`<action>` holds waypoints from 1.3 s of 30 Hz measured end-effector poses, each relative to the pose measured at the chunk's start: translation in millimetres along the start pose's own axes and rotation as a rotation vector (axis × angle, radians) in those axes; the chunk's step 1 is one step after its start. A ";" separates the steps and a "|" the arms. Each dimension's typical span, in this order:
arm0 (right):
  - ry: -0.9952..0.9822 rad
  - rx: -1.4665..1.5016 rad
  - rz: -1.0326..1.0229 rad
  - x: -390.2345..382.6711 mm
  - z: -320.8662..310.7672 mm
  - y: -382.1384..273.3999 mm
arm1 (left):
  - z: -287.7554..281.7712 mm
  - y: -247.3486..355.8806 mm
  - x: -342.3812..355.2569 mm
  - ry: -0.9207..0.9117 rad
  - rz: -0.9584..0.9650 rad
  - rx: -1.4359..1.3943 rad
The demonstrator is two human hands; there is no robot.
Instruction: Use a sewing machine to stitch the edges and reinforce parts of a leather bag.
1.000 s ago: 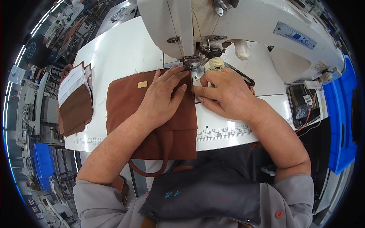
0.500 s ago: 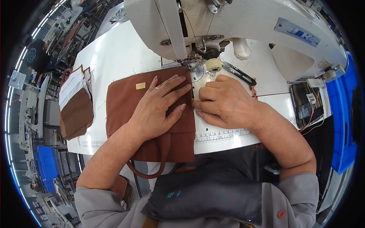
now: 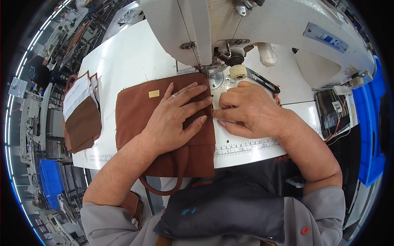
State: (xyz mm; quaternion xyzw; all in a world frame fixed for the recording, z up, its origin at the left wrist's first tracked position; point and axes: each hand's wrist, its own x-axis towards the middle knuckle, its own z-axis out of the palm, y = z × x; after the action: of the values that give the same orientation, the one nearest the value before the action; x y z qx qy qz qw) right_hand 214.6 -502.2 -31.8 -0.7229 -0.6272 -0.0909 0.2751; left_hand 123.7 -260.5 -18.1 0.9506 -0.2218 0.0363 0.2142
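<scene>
A reddish-brown fabric bag with a small gold-coloured label lies on the white sewing table, its upper right corner at the presser foot of a sewing machine. Flat on the fabric rests my left hand, fingers spread and a ring on one of them. My right hand is closed beside the bag's right edge, with its index fingertip touching that edge. Whether its curled fingers pinch anything is hidden. A looped brown handle hangs past the table's front edge, partly covered by my left forearm.
The white machine head stands over the far side. Black thread snips lie behind my right hand. Stacked brown and white fabric pieces sit at the left. A printed ruler runs along the front edge. Dark folded fabric lies far right.
The whole view has shifted slightly, so machine, bag and hands appear a little farther right. Both hands keep nearly the same place on and beside the bag.
</scene>
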 end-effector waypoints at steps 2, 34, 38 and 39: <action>0.012 -0.005 0.001 0.0 -0.3 0.9 | 0.5 -1.0 1.6 0.004 -0.001 0.001; 0.109 -0.163 0.181 2.1 4.1 6.6 | 4.5 15.9 4.0 0.125 0.048 0.128; 0.101 -0.201 0.159 3.0 4.0 6.6 | 5.3 16.9 2.6 0.120 0.044 0.113; 0.100 -0.205 0.151 2.9 4.0 6.3 | 5.5 17.2 2.0 0.124 0.048 0.116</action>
State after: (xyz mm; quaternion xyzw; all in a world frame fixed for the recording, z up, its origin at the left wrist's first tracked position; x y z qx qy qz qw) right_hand 220.3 -498.0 -35.6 -0.7870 -0.5438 -0.1695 0.2370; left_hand 117.8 -277.5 -16.1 0.9517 -0.2284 0.1130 0.1713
